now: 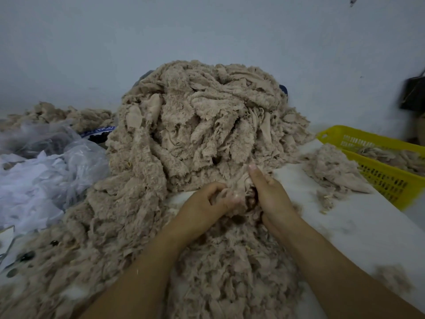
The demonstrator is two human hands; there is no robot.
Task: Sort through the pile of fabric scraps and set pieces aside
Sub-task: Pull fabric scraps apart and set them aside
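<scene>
Rising from the middle of the white worktop [358, 226] against a pale wall, a tall pile of beige fabric scraps [197, 125] is seen from the head camera, with loose pieces spilling down toward the near edge. At the foot of the pile, both hands are buried in the scraps. The left hand [207, 206] is curled, its grip pressed together around a tuft of fabric [239, 192]. The right hand [271, 194] is set just beside it, thumb raised and fingers tucked into the same tuft, so its grip is also closed on that material. The two hands are nearly touching.

To the right, a smaller heap of scraps [331, 166] is laid apart on the worktop, just beside a yellow slotted basket [386, 180] in which more beige pieces are held. To the left, crumpled clear plastic bags [46, 162] are piled against the fabric, and a further low mound of scraps [69, 113] is seen behind them by the wall.
</scene>
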